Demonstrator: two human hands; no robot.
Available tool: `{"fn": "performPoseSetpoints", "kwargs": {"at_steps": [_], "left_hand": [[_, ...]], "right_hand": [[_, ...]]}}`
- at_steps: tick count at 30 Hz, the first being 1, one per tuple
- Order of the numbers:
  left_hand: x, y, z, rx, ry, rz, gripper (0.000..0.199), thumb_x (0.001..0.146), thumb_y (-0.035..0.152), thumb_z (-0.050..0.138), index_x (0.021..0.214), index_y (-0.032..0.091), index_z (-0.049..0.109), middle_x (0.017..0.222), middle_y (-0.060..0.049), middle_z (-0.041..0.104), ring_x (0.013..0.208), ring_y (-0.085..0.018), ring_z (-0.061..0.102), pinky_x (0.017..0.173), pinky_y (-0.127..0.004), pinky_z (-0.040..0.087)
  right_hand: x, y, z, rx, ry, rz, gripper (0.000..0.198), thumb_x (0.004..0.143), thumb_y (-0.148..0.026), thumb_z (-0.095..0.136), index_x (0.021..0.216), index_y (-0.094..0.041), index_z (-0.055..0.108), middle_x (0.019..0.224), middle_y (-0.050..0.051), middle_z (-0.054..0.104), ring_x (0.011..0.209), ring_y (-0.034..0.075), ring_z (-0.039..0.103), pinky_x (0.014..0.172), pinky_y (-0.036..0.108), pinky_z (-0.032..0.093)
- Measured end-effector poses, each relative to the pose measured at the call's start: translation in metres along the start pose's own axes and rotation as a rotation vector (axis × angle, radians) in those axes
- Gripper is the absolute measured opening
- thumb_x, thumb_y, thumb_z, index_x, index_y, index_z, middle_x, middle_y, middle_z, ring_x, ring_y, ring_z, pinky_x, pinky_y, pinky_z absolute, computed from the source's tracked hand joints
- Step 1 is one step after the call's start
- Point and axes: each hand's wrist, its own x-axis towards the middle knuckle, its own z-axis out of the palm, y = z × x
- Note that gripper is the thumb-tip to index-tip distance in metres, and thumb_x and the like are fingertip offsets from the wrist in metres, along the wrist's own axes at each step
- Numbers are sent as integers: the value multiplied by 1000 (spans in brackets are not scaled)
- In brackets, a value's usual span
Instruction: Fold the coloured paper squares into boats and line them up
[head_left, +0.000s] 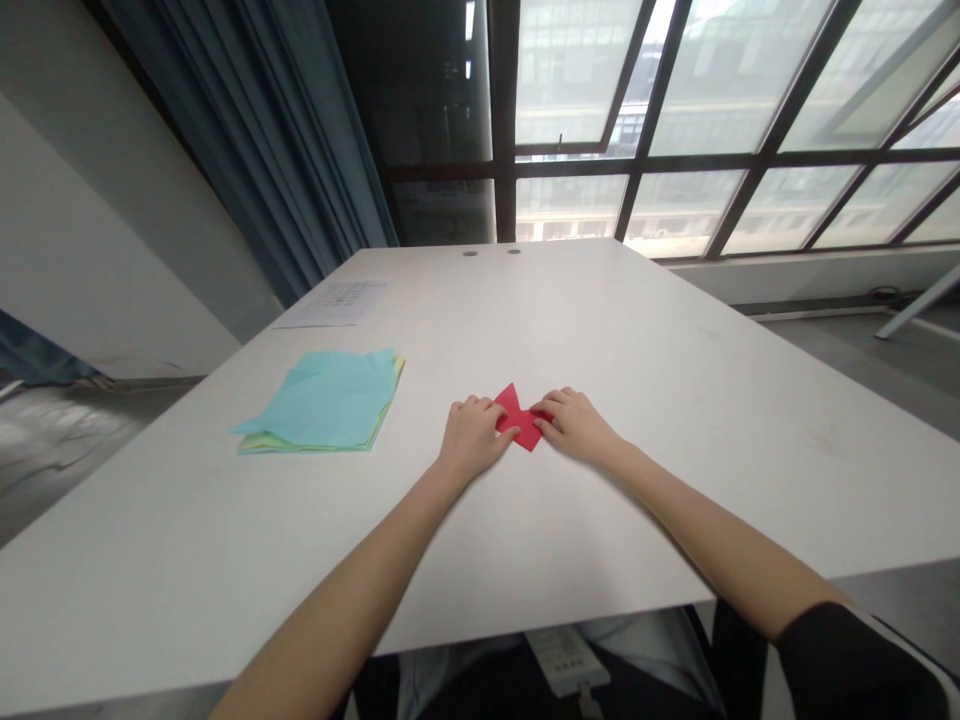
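Observation:
A small piece of folded red paper (527, 430) lies on the white table between my two hands, with one pointed corner standing out toward the far side. My left hand (474, 432) grips its left side, thumb and fingers closed on the edge. On the other side, my right hand (573, 422) pinches the right part of the paper. Fingers cover both side edges, so the full folded shape is hidden.
A stack of coloured paper sheets (330, 400), light blue on top, rests left of my hands. Farther back lies a printed sheet (334, 303). The white table (675, 540) ends close to my body; a blue curtain (277, 130) and windows stand beyond it.

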Motion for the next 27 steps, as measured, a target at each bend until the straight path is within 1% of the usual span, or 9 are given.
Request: {"fn": "performPoseSetpoints", "kwargs": {"at_steps": [4, 7, 12, 15, 18, 22, 27], "left_hand": [[0, 2, 2, -8, -41, 113, 22, 84, 32, 48, 96, 20, 62, 96, -6, 63, 90, -20, 53, 74, -33, 35], [0, 3, 1, 26, -47, 124, 22, 85, 32, 46, 95, 20, 62, 94, -5, 64, 89, -20, 54, 73, -34, 34], [-1, 3, -3, 113, -51, 66, 24, 85, 35, 44, 85, 18, 62, 85, -6, 65, 84, -21, 55, 74, -36, 32], [-1, -2, -4, 154, -32, -29, 25, 86, 34, 42, 91, 18, 61, 86, -7, 64, 85, -23, 55, 75, -37, 33], [-2, -9, -2, 159, -18, -140, 30, 83, 40, 46, 97, 17, 60, 92, -9, 62, 90, -25, 53, 74, -37, 35], [-1, -16, 2, 80, -18, -183, 32, 81, 44, 48, 95, 20, 63, 97, -8, 61, 93, -25, 52, 76, -37, 36], [0, -18, 3, -42, 40, -182, 23, 77, 35, 53, 92, 21, 64, 95, -6, 62, 93, -24, 52, 78, -36, 38]], "right_hand": [[1, -12, 2, -30, -42, -34, 27, 87, -29, 44, 107, -21, 60, 99, 7, 60, 94, 20, 48, 80, 33, 34], [-1, -14, 0, -39, -56, -26, 29, 89, -32, 41, 110, -22, 59, 101, 7, 60, 94, 20, 49, 81, 33, 32], [-4, -8, -3, -54, -83, 20, 33, 87, -40, 44, 111, -22, 58, 104, 7, 60, 96, 21, 50, 82, 36, 31], [-6, -6, -4, -42, -88, 15, 37, 85, -44, 45, 113, -23, 57, 106, 7, 59, 97, 21, 51, 82, 36, 31], [-7, -5, -4, -37, -89, 11, 41, 84, -47, 46, 115, -23, 56, 107, 8, 59, 97, 22, 51, 82, 37, 31], [-7, -4, -2, -40, -85, 19, 42, 84, -48, 45, 115, -22, 56, 107, 9, 59, 97, 23, 50, 82, 38, 31], [-8, -5, -2, -41, -73, 21, 41, 84, -48, 45, 114, -22, 57, 106, 8, 59, 97, 23, 50, 82, 37, 32]]}}
